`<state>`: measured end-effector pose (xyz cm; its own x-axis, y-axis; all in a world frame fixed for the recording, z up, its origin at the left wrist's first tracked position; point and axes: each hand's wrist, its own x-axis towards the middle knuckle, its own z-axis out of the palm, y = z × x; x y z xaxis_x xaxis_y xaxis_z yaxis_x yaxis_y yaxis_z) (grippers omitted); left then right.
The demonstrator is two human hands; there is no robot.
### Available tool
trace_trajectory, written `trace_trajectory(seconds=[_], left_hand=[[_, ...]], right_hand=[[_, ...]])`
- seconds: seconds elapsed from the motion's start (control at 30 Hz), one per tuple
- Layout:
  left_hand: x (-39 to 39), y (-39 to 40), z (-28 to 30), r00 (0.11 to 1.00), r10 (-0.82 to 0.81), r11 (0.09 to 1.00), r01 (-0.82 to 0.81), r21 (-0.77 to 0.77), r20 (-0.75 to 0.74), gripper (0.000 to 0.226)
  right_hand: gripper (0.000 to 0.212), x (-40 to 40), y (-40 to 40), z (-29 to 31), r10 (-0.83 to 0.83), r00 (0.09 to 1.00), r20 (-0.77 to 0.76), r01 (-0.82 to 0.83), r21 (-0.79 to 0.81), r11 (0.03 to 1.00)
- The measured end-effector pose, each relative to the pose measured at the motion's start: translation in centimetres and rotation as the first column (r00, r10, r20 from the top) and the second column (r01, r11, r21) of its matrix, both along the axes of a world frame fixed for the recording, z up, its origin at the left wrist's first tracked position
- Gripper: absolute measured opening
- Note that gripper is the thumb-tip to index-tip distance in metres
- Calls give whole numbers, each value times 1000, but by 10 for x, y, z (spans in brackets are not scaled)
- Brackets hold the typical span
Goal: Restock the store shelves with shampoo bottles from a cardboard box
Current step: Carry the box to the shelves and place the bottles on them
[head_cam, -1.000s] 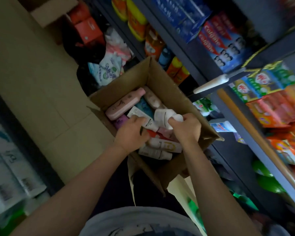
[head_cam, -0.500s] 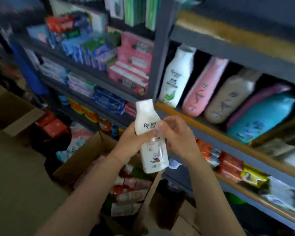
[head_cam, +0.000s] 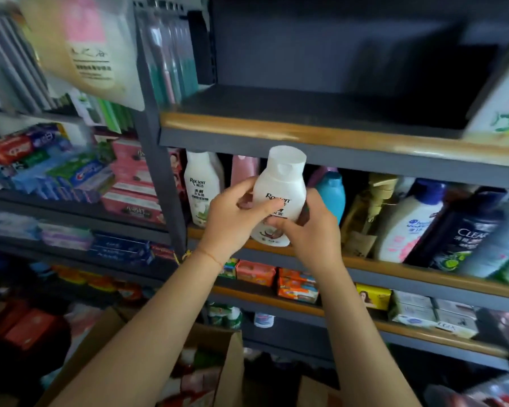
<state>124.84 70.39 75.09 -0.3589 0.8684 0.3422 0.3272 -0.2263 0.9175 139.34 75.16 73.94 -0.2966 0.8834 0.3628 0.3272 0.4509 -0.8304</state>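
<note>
White Rocien shampoo bottle (head_cam: 279, 198) has risen from the cardboard box (head_cam: 218, 359) to shelf height; left hand (head_cam: 232, 218) and right hand (head_cam: 309, 230) both grip it; shelving comes next.

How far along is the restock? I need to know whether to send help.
Done: the middle shelf already carries bottles, including a matching white one. In hand: both hands, left and right, hold a white bottle in front of that shelf, not yet placed. Left: the box below still shows products, and the top shelf is mostly bare.
</note>
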Motion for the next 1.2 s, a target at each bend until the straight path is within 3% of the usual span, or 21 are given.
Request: trace_trajectory(seconds=[0.13, 0.27, 0.47, 0.67, 0.73, 0.83, 0.9, 1.07, 1.2], left_hand=[[1, 17, -15, 976, 100, 995, -100, 10, -194, 46], [-1, 30, -32, 983, 80, 994, -92, -66, -164, 46], [0, 49, -42, 980, 84, 985, -109, -133, -182, 30], [-7, 57, -47, 986, 114, 973, -135, -188, -119, 16], [-7, 56, -54, 989, 143, 965, -146, -220, -29, 17], [-1, 53, -69, 958, 211, 952, -156, -263, 194, 25], [4, 50, -80, 945, 233, 941, -160, -297, 231, 27], [3, 51, -87, 956, 203, 934, -125, -335, 211, 37], [-1, 52, -84, 953, 181, 939, -94, -331, 241, 38]], right_hand=[[40, -4, 16, -8, -100, 989, 109, 94, 60, 994], [47, -11, 32, -22, -129, 965, 229, 124, 33, 992], [52, -26, 35, -35, -174, 947, 268, 166, 53, 985], [36, -31, 17, -58, -249, 954, 169, 191, 303, 934], [30, -33, 12, -76, -247, 929, 274, 149, 335, 930], [45, -37, 10, -103, -235, 818, 525, 42, 354, 934], [53, -40, 11, -110, -238, 752, 615, 15, 345, 939], [55, -40, 17, -114, -285, 686, 670, 22, 373, 928], [47, -41, 21, -114, -294, 704, 646, 52, 366, 929]])
